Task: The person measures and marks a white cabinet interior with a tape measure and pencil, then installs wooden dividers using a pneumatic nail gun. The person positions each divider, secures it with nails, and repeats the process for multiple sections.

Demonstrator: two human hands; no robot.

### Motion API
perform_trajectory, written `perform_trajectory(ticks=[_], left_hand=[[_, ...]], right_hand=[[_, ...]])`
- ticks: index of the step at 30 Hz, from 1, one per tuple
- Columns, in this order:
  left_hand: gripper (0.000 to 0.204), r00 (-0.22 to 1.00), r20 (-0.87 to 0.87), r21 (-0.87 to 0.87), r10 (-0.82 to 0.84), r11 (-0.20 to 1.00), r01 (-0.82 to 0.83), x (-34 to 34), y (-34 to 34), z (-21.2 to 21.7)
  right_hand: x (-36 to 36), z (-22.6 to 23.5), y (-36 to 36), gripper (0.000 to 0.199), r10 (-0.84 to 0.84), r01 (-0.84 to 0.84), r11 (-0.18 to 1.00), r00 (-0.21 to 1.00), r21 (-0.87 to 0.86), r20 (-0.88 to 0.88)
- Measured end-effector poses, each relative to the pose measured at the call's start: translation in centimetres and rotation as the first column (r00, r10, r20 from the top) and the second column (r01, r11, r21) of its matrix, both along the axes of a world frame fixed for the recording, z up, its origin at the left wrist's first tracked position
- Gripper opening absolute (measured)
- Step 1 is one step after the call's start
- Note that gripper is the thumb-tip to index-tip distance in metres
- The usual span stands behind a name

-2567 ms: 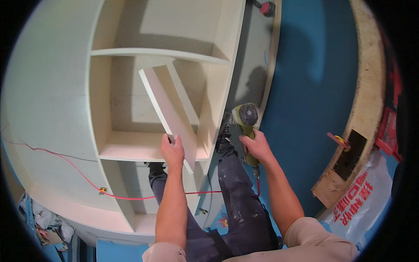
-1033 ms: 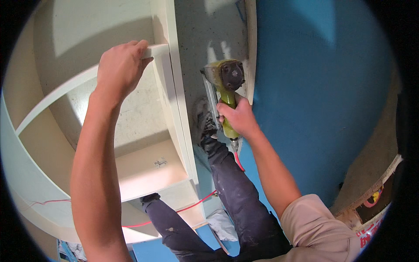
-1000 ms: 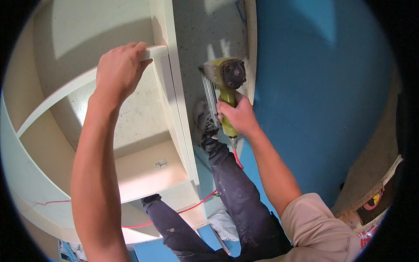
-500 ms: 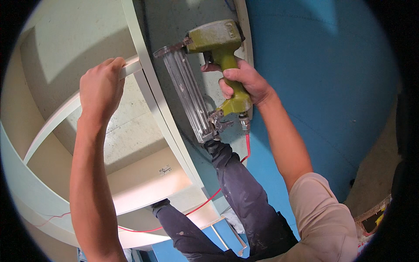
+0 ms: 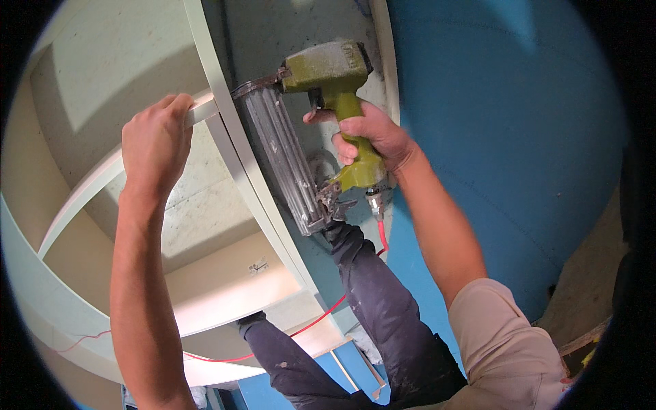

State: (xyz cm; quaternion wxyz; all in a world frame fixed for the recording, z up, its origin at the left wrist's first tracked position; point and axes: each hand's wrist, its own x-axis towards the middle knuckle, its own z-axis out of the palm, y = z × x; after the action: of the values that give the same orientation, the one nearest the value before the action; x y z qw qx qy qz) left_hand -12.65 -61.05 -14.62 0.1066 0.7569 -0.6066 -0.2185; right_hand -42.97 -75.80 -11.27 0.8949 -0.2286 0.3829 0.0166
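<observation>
In my right hand (image 5: 372,133) is a dusty green nail gun (image 5: 328,68), gripped by its handle with the index finger near the trigger. Its long metal magazine (image 5: 280,157) slants down toward my knee, and its nose points left, close to a pale upright board (image 5: 225,102). My left hand (image 5: 158,140) is closed over the end of a curved white strip (image 5: 85,188), where that strip meets the upright board. A red air hose (image 5: 383,236) hangs from the base of the handle.
Around the strip stands a curved white cabinet frame (image 5: 239,301) with open bays. A small metal hinge plate (image 5: 258,266) sits on its inner panel. A blue curved surface (image 5: 506,137) fills the right side. My legs (image 5: 386,294) straddle the frame's lower corner.
The nail gun in my right hand has moved slightly left and down, bringing its nose nearer the upright board. My left hand stays on the strip, almost unmoved.
</observation>
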Motion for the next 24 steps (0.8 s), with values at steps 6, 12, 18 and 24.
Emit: perform_trajectory(ticks=[6,12,18,24], left_hand=[[0.004,1.000,-0.002,0.017,0.003,1.000,-0.003,-0.1,0.2,0.2],[0.004,1.000,0.004,0.007,0.002,1.000,-0.002,-0.1,0.2,0.1],[0.003,1.000,0.003,0.005,0.004,1.000,-0.004,-0.2,0.2,0.4],[0.003,1.000,0.003,-0.004,0.007,1.000,-0.007,-0.1,0.2,0.3]], right_hand=[[0.2,0.3,0.5,0.057,0.004,-0.005,0.999,1.000,-0.036,-0.019],[0.3,0.5,0.9,0.067,-0.014,0.013,0.998,1.000,-0.058,-0.015],[0.2,0.6,1.3,0.063,-0.025,0.022,0.996,0.999,-0.085,-0.038],[0.6,1.1,0.9,0.064,0.016,-0.025,0.995,0.996,-0.101,-0.085]])
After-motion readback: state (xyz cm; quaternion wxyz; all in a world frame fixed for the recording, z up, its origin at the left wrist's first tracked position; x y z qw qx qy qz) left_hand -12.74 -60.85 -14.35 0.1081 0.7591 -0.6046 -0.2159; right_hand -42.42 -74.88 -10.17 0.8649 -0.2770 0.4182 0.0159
